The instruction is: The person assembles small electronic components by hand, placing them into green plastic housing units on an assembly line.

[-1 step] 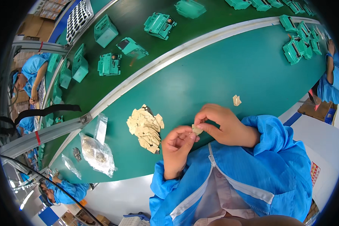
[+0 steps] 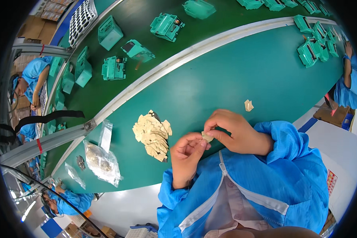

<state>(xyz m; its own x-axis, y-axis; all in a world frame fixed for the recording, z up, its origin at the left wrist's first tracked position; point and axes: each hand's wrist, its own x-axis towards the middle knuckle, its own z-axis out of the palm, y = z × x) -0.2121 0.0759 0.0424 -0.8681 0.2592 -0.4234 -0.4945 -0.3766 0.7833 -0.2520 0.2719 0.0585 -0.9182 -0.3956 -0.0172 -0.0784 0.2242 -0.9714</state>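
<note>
A small cream-coloured flat piece (image 2: 206,137) is pinched between the fingertips of both hands, close to my blue jacket. My left hand (image 2: 189,154) grips its lower left side between thumb and fingers. From the upper right, my right hand (image 2: 235,133) holds it with thumb and forefinger; the fingers hide part of the piece. Left of my hands a heap of similar cream pieces (image 2: 151,135) lies on the green tabletop, with some dark bits at its edges. One more cream piece (image 2: 248,105) rests alone beyond my right hand.
Clear plastic bags (image 2: 103,162) with small parts and a dark part (image 2: 80,162) lie to the left. Past a metal rail (image 2: 162,68), green plastic housings (image 2: 166,27) stand on a darker green surface. More housings (image 2: 308,53) stand far right. Co-workers sit left (image 2: 31,77) and right (image 2: 348,85).
</note>
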